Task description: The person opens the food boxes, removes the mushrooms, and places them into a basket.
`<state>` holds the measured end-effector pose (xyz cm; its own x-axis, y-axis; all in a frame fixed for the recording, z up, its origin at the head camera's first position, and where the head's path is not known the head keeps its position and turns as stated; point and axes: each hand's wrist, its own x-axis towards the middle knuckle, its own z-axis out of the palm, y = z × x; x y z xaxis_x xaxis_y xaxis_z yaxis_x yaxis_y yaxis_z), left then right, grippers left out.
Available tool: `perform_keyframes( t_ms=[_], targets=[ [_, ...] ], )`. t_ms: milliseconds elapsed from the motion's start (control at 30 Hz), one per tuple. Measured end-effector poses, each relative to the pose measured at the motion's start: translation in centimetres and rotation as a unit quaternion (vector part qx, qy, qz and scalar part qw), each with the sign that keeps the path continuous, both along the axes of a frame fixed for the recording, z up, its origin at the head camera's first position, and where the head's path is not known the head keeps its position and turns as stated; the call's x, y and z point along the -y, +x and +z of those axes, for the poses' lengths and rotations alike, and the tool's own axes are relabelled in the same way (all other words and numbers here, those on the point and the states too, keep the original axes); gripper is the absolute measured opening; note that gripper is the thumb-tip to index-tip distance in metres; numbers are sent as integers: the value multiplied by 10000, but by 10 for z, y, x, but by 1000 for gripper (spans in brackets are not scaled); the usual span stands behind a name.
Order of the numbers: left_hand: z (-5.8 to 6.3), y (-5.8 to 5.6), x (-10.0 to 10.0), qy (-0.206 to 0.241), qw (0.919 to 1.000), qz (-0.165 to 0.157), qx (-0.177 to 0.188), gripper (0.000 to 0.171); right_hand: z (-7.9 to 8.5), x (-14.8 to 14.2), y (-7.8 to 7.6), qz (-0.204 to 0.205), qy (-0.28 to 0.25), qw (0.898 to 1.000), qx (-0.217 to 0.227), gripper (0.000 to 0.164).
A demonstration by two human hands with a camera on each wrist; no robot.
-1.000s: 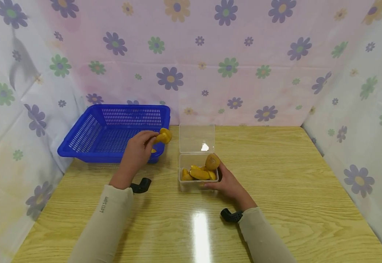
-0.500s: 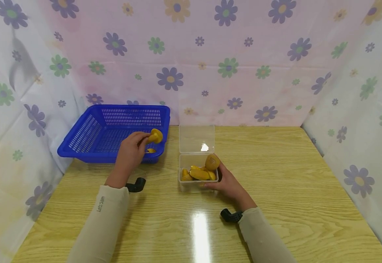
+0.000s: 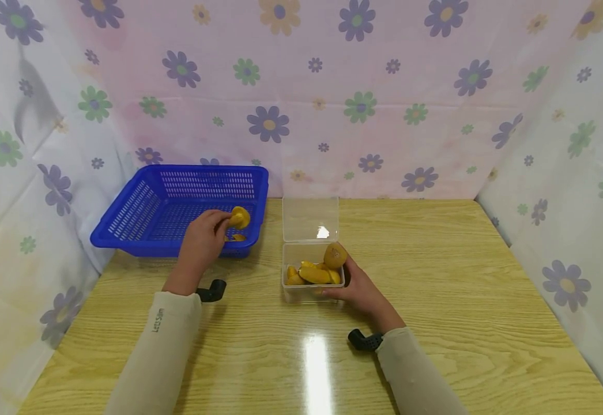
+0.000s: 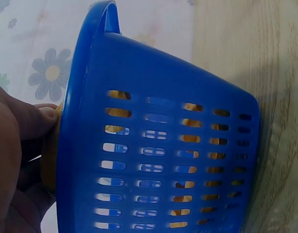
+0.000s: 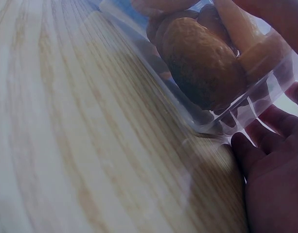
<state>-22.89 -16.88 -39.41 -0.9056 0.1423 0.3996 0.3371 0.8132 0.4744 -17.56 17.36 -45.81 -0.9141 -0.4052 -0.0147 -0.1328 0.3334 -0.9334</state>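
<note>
My left hand (image 3: 201, 239) pinches a yellow-orange mushroom (image 3: 240, 218) by its stem, over the right end of a blue slotted plastic basket (image 3: 120, 245). In the left wrist view the mushroom (image 4: 49, 165) shows beside the basket's rim, partly behind it. Another yellow piece (image 3: 238, 237) lies low in the basket near that hand; slots in the wall show more yellow-brown pieces. My right hand (image 3: 355, 291) grips the right side of a clear plastic box (image 3: 301, 295), thumb at the front. Several yellow mushrooms (image 3: 314, 274) fill it, with a round brown one (image 3: 335, 255) on top.
The box's hinged clear lid (image 3: 310, 219) stands raised at the back. Everything rests on a wood-grain table (image 3: 436, 276). Flower-print cloth (image 3: 312, 127) hangs behind and at both sides. Each wrist wears a black device (image 3: 211, 291).
My left hand has moved left with the mushroom, from past the basket's right rim to above its inside, and slightly lower. The right hand and the box have stayed in place.
</note>
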Motion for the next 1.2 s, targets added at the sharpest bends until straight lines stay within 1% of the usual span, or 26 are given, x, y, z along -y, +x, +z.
perform_keyframes(
  t_ms=[67, 233, 267, 367, 500, 733, 867, 1000, 1133, 1200],
  targets=[
    [0, -1, 0, -102, 9999, 26, 62, 26, -4, -1, -2, 7, -39, 10000, 6, 96],
    [-1, -3, 0, -347, 9990, 85, 270, 27, -26, -4, -11, -61, -25, 9999, 79, 98],
    [-1, -3, 0, -381, 9988, 91, 285, 27, -30, -4, -13, -77, -40, 9999, 81, 98],
    [-1, -4, 0, -463, 9986, 84, 245, 27, -35, -5, -15, -121, -88, 9999, 51, 98],
    [-1, -4, 0, -544, 9983, 73, 204, 26, -37, -5, -16, -139, -178, 9997, 20, 96],
    [-3, -5, 2, -530, 9976, 111, 442, 26, -37, -6, -15, -111, -207, 9997, -30, 97],
    [-2, -5, 0, -553, 9977, 128, 365, 26, -37, -6, -15, -102, -227, 9997, 8, 95],
    [1, -4, -5, -601, 9977, 90, 303, 26, -36, -5, -15, -106, -228, 9996, 83, 95],
    [5, 0, -12, -593, 9976, 11, 366, 27, -36, -5, -16, -89, -198, 9996, 158, 98],
    [6, 1, -16, -587, 9976, -34, 356, 27, -29, -4, -13, -72, -164, 9997, 182, 98]
  ],
)
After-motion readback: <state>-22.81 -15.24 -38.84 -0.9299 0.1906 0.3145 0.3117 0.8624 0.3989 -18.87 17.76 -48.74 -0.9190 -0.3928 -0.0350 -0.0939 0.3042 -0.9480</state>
